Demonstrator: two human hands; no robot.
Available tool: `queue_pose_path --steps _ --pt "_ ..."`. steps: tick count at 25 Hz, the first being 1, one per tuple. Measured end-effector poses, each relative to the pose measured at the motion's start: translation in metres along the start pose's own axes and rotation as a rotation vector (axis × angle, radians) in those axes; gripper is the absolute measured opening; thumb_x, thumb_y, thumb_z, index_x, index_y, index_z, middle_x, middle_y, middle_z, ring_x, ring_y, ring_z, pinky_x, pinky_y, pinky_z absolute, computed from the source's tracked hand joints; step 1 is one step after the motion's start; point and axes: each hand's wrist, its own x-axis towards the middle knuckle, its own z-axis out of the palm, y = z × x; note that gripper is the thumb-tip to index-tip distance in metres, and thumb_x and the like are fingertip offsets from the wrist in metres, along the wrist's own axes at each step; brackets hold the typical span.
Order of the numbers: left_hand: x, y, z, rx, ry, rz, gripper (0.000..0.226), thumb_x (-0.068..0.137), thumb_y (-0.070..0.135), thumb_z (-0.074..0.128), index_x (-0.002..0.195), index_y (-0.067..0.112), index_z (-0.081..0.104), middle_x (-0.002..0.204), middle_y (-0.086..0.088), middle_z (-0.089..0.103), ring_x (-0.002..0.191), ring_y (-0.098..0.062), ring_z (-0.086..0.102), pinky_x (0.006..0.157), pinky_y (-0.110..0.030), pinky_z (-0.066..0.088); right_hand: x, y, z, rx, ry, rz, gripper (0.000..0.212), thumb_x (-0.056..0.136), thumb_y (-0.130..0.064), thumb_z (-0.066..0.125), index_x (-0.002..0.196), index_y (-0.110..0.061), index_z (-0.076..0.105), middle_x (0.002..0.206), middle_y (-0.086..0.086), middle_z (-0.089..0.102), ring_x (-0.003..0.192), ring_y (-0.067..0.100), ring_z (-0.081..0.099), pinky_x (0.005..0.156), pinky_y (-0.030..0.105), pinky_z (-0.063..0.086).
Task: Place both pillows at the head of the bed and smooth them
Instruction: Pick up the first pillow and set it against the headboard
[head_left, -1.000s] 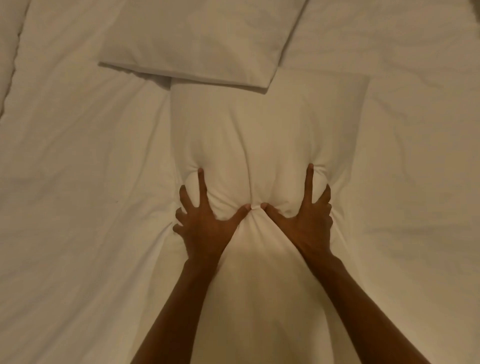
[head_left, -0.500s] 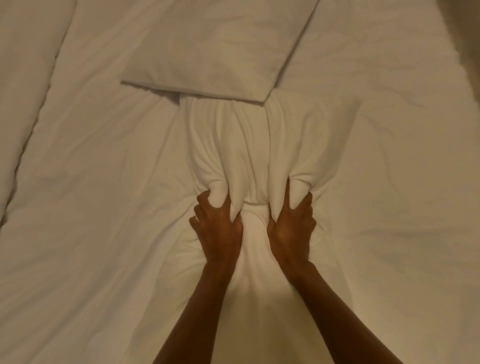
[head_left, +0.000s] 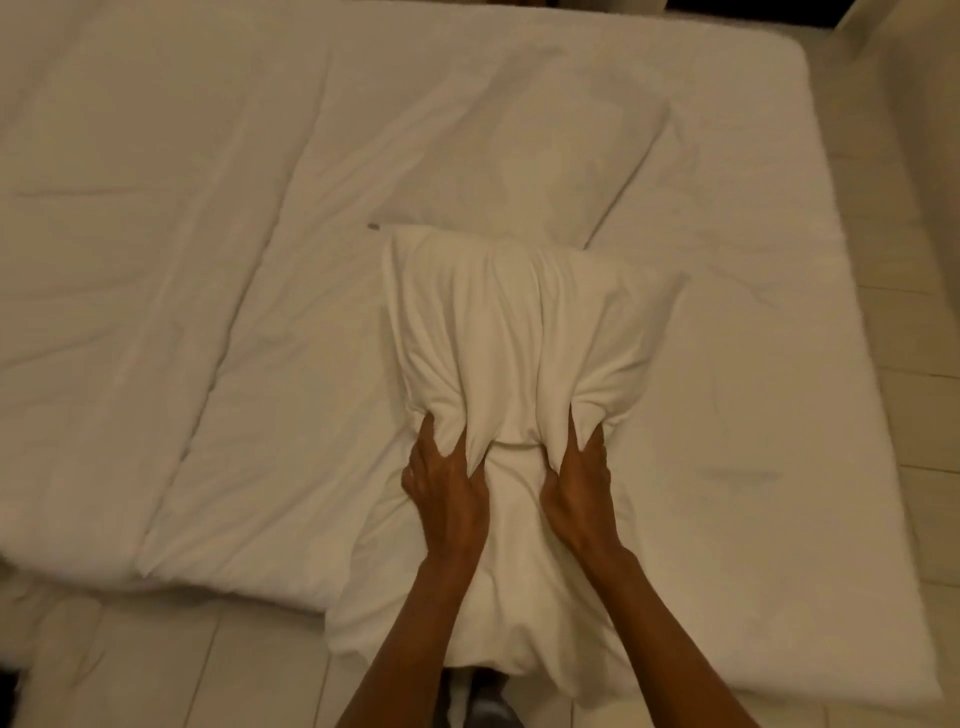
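Observation:
A white pillow (head_left: 498, 332) lies lengthwise in front of me, bunched into deep folds at its middle. My left hand (head_left: 447, 488) grips a handful of its cover on the left, and my right hand (head_left: 576, 483) grips another on the right. The pillow's near end hangs over the bed's front edge. A second, flatter white pillow (head_left: 524, 171) lies tilted behind it on the mattress, its near corner touching or just hidden by the gripped pillow's far end.
The white mattress (head_left: 753, 415) ends at the right and front, with pale tiled floor (head_left: 914, 260) beyond. A rumpled white duvet (head_left: 156, 312) covers the left half of the bed, its folded corner next to the pillow. Dark shapes lie on the floor below my arms.
My spread fingers closed into fistfuls of the near pillow. It has since come toward me, out from under the far pillow, and its near end overhangs the bed edge. The view has widened.

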Motion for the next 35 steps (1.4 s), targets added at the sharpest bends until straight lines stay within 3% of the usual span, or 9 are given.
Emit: queue_pose_path --steps 6,12,15,17,22,25,28,31,35 --pt "-0.01 0.043 -0.129 -0.028 0.011 -0.114 0.052 0.102 0.014 0.045 0.152 0.022 0.036 0.166 -0.012 0.012 0.152 -0.037 0.011 0.119 -0.06 0.007 -0.045 -0.12 -0.07 -0.005 -0.055 -0.143 0.082 0.096 -0.001 0.035 0.16 -0.036 -0.004 0.168 0.017 -0.007 0.154 0.04 -0.002 0.123 0.059 0.005" --pt "0.006 0.052 -0.25 -0.122 0.24 -0.174 0.055 0.104 0.016 0.035 0.157 0.014 0.02 0.164 -0.017 0.017 0.151 -0.039 0.017 0.119 -0.059 0.017 -0.06 -0.247 -0.085 0.028 -0.035 -0.439 0.082 0.1 -0.011 0.038 0.156 -0.046 -0.011 0.168 0.016 -0.002 0.154 0.04 0.007 0.121 0.059 0.019" --pt "0.014 0.037 -0.301 -0.126 0.426 -0.149 0.059 0.1 0.01 0.039 0.156 0.013 0.02 0.151 -0.026 0.041 0.132 -0.046 0.048 0.102 -0.063 0.04 -0.08 -0.314 -0.08 0.041 -0.004 -0.56 0.096 0.093 -0.002 0.039 0.151 -0.054 -0.019 0.168 0.019 0.001 0.147 0.047 0.024 0.112 0.063 0.032" --pt "0.019 0.027 -0.337 -0.096 0.541 -0.101 0.073 0.099 0.009 0.039 0.158 0.032 0.003 0.132 -0.024 0.058 0.104 -0.041 0.065 0.084 -0.058 0.052 -0.095 -0.356 -0.075 0.088 0.003 -0.616 0.105 0.087 0.006 0.037 0.149 -0.057 -0.018 0.168 0.018 0.003 0.143 0.05 0.03 0.104 0.067 0.038" --pt "0.018 -0.017 -0.424 -0.082 0.635 -0.073 0.091 0.093 -0.004 0.032 0.151 0.05 -0.013 0.078 -0.009 0.056 0.056 -0.022 0.054 0.058 -0.047 0.054 -0.13 -0.438 -0.039 0.06 -0.009 -0.791 0.106 0.085 0.01 0.031 0.148 -0.06 -0.016 0.169 -0.007 0.008 0.154 0.037 -0.001 0.087 0.055 0.052" --pt "0.024 -0.058 -0.467 -0.106 0.671 -0.045 0.088 0.096 -0.001 0.034 0.151 0.052 -0.009 0.081 -0.008 0.058 0.065 -0.021 0.059 0.066 -0.047 0.055 -0.149 -0.486 -0.011 0.004 -0.017 -0.86 0.098 0.092 0.007 0.031 0.15 -0.059 -0.013 0.168 -0.016 0.001 0.155 0.033 -0.004 0.071 0.036 0.049" --pt "0.033 -0.1 -0.505 -0.171 0.666 -0.018 0.078 0.101 0.011 0.033 0.146 0.062 -0.006 0.104 -0.008 0.063 0.093 -0.024 0.063 0.08 -0.051 0.053 -0.164 -0.527 0.019 -0.053 -0.047 -0.88 0.091 0.096 0.004 0.03 0.153 -0.055 -0.008 0.169 -0.012 -0.002 0.155 0.032 -0.004 0.086 0.047 0.049" --pt "0.042 -0.135 -0.539 -0.242 0.671 -0.034 0.063 0.105 0.02 0.032 0.148 0.061 0.008 0.121 -0.007 0.064 0.116 -0.029 0.058 0.09 -0.053 0.05 -0.174 -0.566 0.051 -0.099 -0.044 -0.898 0.09 0.097 0.002 0.031 0.151 -0.059 -0.008 0.17 0.005 -0.001 0.154 0.036 0.007 0.081 0.047 0.052" --pt "0.054 -0.178 -0.577 -0.32 0.718 -0.063 0.053 0.105 0.022 0.036 0.15 0.051 0.028 0.124 -0.007 0.063 0.112 -0.029 0.061 0.088 -0.052 0.054 -0.176 -0.613 0.093 -0.163 -0.067 -0.904 0.079 0.105 -0.014 0.033 0.147 -0.064 -0.011 0.168 0.016 -0.004 0.149 0.049 0.019 0.081 0.043 0.05"
